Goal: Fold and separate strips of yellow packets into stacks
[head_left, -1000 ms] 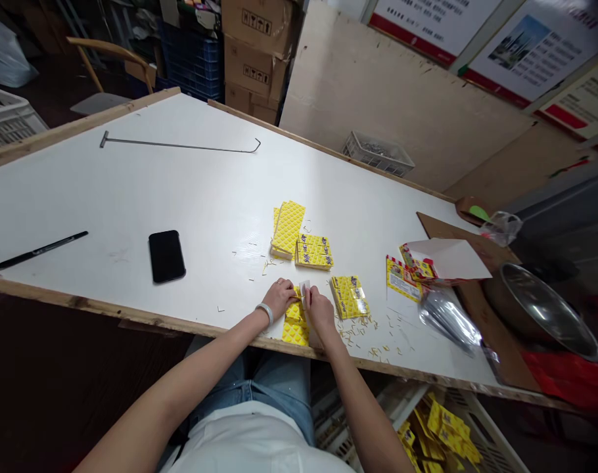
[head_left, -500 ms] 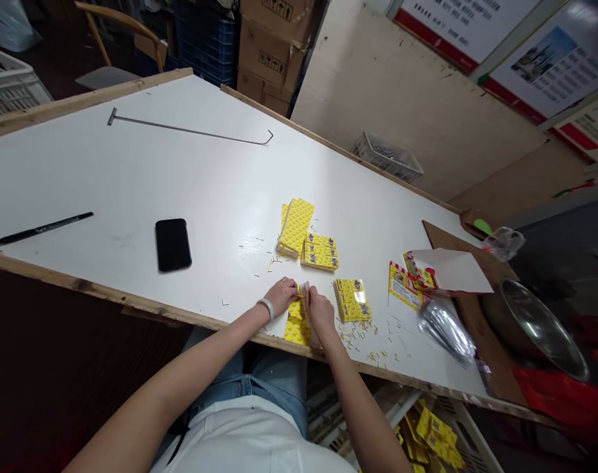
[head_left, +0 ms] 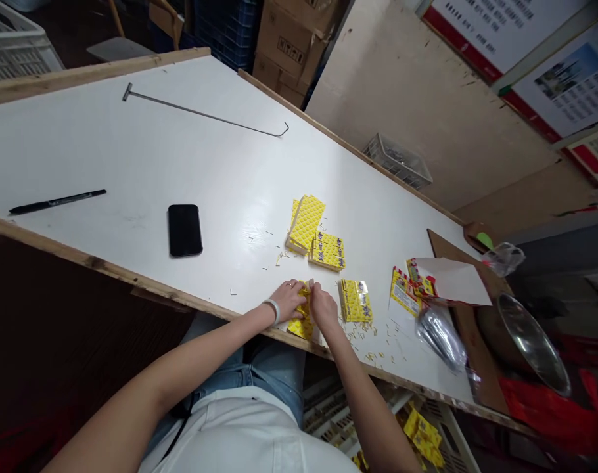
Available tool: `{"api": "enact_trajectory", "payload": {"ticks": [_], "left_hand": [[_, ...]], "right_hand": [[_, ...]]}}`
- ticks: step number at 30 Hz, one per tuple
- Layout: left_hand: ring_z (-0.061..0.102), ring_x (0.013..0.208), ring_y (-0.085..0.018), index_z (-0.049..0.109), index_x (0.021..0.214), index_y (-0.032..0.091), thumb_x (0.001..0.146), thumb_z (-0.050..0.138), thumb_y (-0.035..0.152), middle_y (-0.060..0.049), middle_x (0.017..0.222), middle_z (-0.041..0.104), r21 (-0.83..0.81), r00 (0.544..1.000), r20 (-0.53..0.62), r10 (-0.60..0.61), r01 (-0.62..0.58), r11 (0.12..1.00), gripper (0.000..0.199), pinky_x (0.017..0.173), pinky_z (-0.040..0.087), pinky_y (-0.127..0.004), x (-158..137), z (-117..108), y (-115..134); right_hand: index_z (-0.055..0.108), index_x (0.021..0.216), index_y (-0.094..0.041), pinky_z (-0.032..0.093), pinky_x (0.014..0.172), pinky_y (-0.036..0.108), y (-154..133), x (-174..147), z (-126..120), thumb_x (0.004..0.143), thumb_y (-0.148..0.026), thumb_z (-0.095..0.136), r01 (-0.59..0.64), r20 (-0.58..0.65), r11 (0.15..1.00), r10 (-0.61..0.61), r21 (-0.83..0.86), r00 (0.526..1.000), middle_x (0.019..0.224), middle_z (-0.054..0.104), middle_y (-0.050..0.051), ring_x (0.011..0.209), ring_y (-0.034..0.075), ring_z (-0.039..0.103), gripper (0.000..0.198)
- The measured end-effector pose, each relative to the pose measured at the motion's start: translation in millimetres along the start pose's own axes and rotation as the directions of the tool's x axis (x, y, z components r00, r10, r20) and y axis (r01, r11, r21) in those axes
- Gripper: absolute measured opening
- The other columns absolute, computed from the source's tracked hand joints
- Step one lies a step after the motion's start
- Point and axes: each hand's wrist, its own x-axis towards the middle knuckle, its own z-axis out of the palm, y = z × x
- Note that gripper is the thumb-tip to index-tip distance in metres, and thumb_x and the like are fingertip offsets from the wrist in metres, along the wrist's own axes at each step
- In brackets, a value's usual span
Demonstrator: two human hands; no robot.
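A yellow patterned card (head_left: 300,327) lies at the table's near edge, its upper part partly hidden by my hands. My left hand (head_left: 290,299), with a pale band at its wrist, has its fingers curled over the card's left side. My right hand (head_left: 324,309) is closed in a pinch at the card's upper right, where a small pale edge shows. Just right of it rests a stack of yellow cards (head_left: 356,301). Farther back are another yellow stack (head_left: 327,251) and a taller patterned stack (head_left: 306,222).
Thin yellow scraps (head_left: 375,355) litter the table (head_left: 220,171). Leftward lie a black phone (head_left: 184,230), a pen (head_left: 57,202) and a long metal hook (head_left: 205,113). On the right are a white-lined printed packet (head_left: 457,281), clear plastic bags (head_left: 441,338) and a metal bowl (head_left: 530,341).
The view has shifted, so the table's things sit a little differently in frame. My left hand has come farther over the yellow card, covering more of it; my right hand stays at its upper right.
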Motion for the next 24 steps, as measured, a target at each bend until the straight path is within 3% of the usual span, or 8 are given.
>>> {"api": "enact_trajectory", "payload": {"ticks": [4, 8, 14, 18, 21, 24], "left_hand": [[0.044, 0.107, -0.028, 0.069, 0.083, 0.020, 0.079, 0.061, 0.034, -0.010, 0.109, 0.053, 0.010, 0.999, -0.013, -0.046, 0.046, 0.999, 0.017, 0.088, 0.039, -0.040, 8.3, 3.3, 1.7], [0.044, 0.104, -0.026, 0.069, 0.080, 0.021, 0.080, 0.060, 0.033, -0.008, 0.111, 0.053, 0.004, 0.997, -0.026, -0.079, 0.079, 0.997, 0.015, 0.085, 0.038, -0.039, 8.5, 4.5, 2.1], [0.043, 0.108, -0.026, 0.069, 0.087, 0.024, 0.083, 0.055, 0.032, -0.006, 0.119, 0.053, 0.003, 1.000, -0.010, -0.017, 0.017, 1.000, 0.017, 0.085, 0.035, -0.041, 4.4, 2.5, 1.6], [0.044, 0.108, -0.026, 0.070, 0.086, 0.024, 0.083, 0.055, 0.031, -0.006, 0.118, 0.053, -0.001, 1.000, -0.007, 0.000, 0.000, 1.000, 0.016, 0.085, 0.034, -0.041, 3.7, 2.2, -0.5], [0.044, 0.107, -0.026, 0.069, 0.088, 0.023, 0.083, 0.055, 0.031, -0.008, 0.118, 0.053, 0.000, 1.000, -0.017, -0.009, 0.009, 1.000, 0.017, 0.085, 0.034, -0.040, 3.7, 3.5, -1.2], [0.045, 0.107, -0.026, 0.069, 0.087, 0.022, 0.083, 0.055, 0.030, -0.007, 0.118, 0.053, -0.002, 1.000, -0.023, -0.017, 0.017, 1.000, 0.017, 0.085, 0.035, -0.040, 3.6, 4.1, -1.1]], "right_hand": [[0.048, 0.100, -0.018, 0.035, 0.059, 0.026, 1.0, 5.9, -1.4, 0.097, -0.031, 0.021, -0.017, 0.013, 1.000, 0.017, -0.004, 1.000, 0.087, 0.066, 0.010, 0.076, 0.020, 0.063, 0.031], [0.048, 0.100, -0.018, 0.036, 0.059, 0.026, -2.4, 3.7, -0.1, 0.097, -0.032, 0.022, -0.024, 0.011, 1.000, 0.025, -0.014, 1.000, 0.086, 0.066, 0.010, 0.076, 0.021, 0.064, 0.030], [0.046, 0.107, -0.016, 0.039, 0.063, 0.028, -17.2, -9.7, 5.0, 0.094, -0.021, 0.028, -0.071, -0.024, 0.997, 0.070, -0.022, 0.997, 0.082, 0.065, 0.012, 0.076, 0.022, 0.064, 0.023], [0.047, 0.103, -0.015, 0.041, 0.061, 0.029, -15.6, -8.9, 3.5, 0.096, -0.031, 0.023, -0.091, -0.036, 0.995, 0.092, 0.030, 0.995, 0.079, 0.065, 0.012, 0.073, 0.024, 0.064, 0.030], [0.046, 0.103, -0.014, 0.043, 0.059, 0.028, -3.2, -15.4, 2.1, 0.094, -0.048, 0.024, -0.049, -0.039, 0.977, 0.059, 0.209, 0.998, 0.076, 0.063, 0.009, 0.069, 0.021, 0.062, 0.041], [0.037, 0.118, -0.013, 0.046, 0.059, 0.028, 8.0, -36.2, 6.5, 0.085, -0.055, 0.043, 0.049, -0.128, 0.833, 0.026, 0.551, 0.991, 0.078, 0.060, 0.004, 0.068, 0.019, 0.060, 0.054]]}}
